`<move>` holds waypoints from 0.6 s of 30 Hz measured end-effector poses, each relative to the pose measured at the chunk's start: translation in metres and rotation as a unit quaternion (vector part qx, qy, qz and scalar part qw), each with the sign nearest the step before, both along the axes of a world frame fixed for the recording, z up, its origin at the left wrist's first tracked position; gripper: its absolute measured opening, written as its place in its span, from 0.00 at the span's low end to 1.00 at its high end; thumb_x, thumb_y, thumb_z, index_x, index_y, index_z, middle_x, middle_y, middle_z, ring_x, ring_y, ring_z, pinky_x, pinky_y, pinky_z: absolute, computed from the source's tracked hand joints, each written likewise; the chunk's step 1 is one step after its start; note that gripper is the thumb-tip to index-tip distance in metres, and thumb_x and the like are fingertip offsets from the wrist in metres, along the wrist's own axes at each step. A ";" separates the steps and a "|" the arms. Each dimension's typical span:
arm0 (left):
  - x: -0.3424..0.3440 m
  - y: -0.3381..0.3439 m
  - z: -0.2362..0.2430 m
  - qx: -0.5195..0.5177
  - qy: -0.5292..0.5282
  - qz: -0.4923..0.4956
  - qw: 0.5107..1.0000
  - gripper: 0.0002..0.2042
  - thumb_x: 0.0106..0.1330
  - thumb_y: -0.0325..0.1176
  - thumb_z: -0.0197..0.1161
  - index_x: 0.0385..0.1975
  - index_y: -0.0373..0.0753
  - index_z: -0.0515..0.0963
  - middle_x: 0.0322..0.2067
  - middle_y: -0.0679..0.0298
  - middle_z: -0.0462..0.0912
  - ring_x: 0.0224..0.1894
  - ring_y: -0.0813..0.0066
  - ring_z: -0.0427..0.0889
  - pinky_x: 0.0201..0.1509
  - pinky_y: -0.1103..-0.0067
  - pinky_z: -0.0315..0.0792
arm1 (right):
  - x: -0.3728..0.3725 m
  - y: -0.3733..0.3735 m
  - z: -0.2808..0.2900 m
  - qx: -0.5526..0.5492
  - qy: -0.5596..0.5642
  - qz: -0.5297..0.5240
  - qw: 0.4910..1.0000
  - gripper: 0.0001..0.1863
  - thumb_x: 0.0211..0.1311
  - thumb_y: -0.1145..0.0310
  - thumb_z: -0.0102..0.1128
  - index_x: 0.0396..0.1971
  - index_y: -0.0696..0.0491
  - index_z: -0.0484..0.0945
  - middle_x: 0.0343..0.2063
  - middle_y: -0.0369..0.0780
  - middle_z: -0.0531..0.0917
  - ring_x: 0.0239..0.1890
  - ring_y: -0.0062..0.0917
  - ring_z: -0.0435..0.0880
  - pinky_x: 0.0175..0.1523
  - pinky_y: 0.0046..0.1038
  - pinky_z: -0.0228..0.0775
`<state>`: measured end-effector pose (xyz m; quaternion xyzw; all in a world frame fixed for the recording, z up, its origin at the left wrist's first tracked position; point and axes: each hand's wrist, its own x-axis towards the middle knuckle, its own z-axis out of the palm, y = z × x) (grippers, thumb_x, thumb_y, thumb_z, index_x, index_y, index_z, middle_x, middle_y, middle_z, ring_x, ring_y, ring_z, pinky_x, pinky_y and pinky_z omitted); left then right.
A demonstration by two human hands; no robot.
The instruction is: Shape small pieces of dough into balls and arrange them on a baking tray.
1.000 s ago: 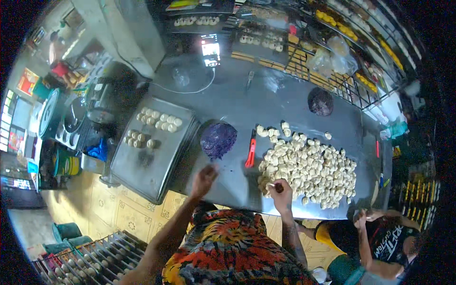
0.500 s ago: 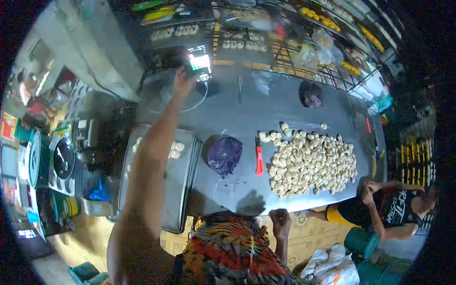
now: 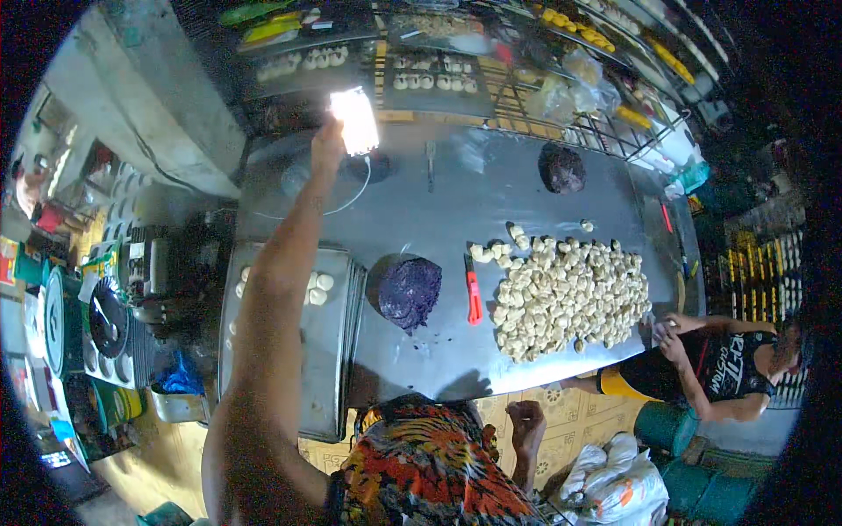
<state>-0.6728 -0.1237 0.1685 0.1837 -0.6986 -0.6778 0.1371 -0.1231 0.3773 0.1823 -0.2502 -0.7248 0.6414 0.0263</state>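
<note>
My left arm reaches across the steel worktable (image 3: 421, 359) to its far side. There my left hand (image 3: 328, 138) is closed on the edge of a glowing phone (image 3: 355, 123), whose face is washed out white. From its lower end a white cable curves over the tabletop. Off the near table edge, my right hand (image 3: 526, 421) is held with fingers curled in, and nothing shows in it. Nearest to it on the table lie many small pale dough pieces (image 3: 566, 298), a red-handled cutter knife (image 3: 474, 296) and a purple mound of filling (image 3: 410, 294).
Stacked trays (image 3: 329, 377) with dough balls stand at the left of the table. A dark mound (image 3: 561, 168) sits at the far right. Racks of filled trays (image 3: 438, 83) line the back. At right a co-worker (image 3: 719, 359) handles a small piece; white sacks (image 3: 618, 486) lie below.
My left hand has closed on the phone, and its screen now faces me brighter. My right hand has dropped slightly away from the table edge. The whole view has shifted a little.
</note>
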 end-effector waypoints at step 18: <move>0.003 -0.005 -0.021 -0.003 0.134 -0.040 0.990 0.25 0.58 0.29 0.72 0.57 0.42 0.76 0.33 0.67 0.82 0.29 0.80 0.77 0.30 0.83 0.72 | 0.018 0.001 -0.011 -0.024 -0.038 0.003 0.999 0.07 0.58 0.76 0.66 0.34 0.61 0.78 0.30 0.40 0.84 0.33 0.26 0.82 0.43 0.29 0.76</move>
